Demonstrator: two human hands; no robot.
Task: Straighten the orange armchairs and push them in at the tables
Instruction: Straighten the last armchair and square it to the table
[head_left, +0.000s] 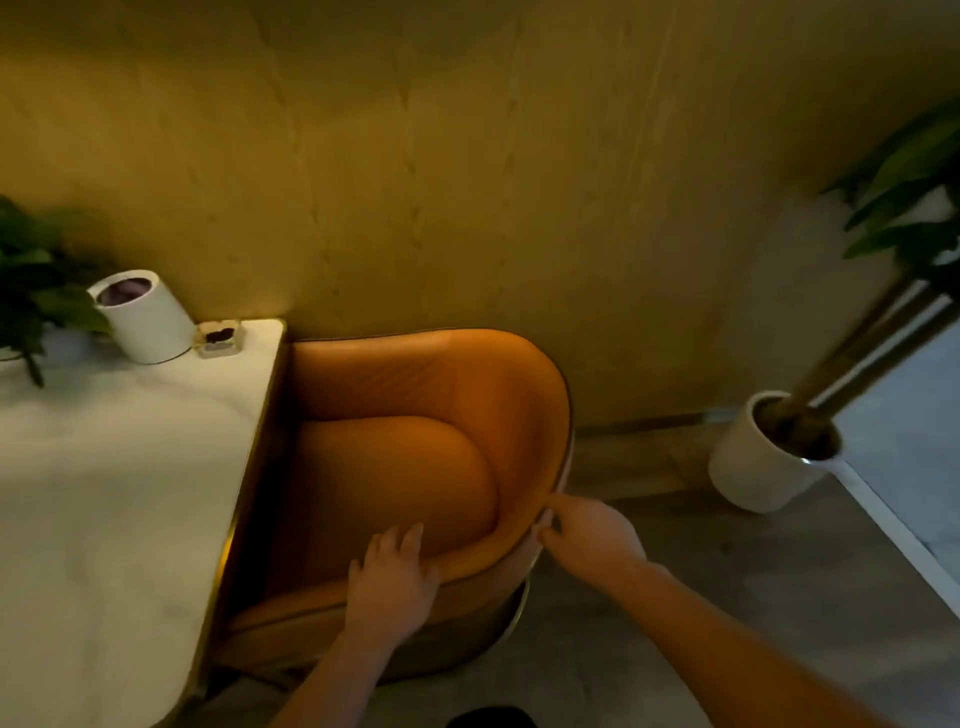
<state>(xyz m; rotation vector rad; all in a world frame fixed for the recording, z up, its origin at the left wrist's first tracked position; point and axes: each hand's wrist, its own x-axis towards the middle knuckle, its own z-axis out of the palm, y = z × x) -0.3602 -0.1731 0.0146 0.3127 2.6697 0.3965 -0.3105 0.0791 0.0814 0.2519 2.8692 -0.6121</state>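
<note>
Now, at the far left edge of the frame you have a leafy plant (31, 280) standing on the white marble table (104, 493). Just right of it are a white cylindrical container (143, 317) and a small glass dish (219, 338), both near the table's back corner by the yellow wall (467, 156).

Moving right, the orange armchair (415, 415) sits in the middle of the frame with its open front hard against the table's gold-trimmed right edge. Its near arm looks to slip a little under the tabletop, though the shadow there makes that hard to judge. Its rounded back curves away to the right, close to the wall.

Your left hand (392, 582) lies on the chair's near rim at lower centre, fingers spread and fairly straight over the padded edge — pressing on it, not wrapped round it. Your right hand (582, 530), just to the right, has its fingers curled onto the rim where the back bends, thumb and fingers pinching the edge.

Further right, on the grey floor (727, 597), a white pot (763, 457) holds a tall-stemmed plant whose green leaves (909, 192) reach the upper right — well apart from the chair.
</note>
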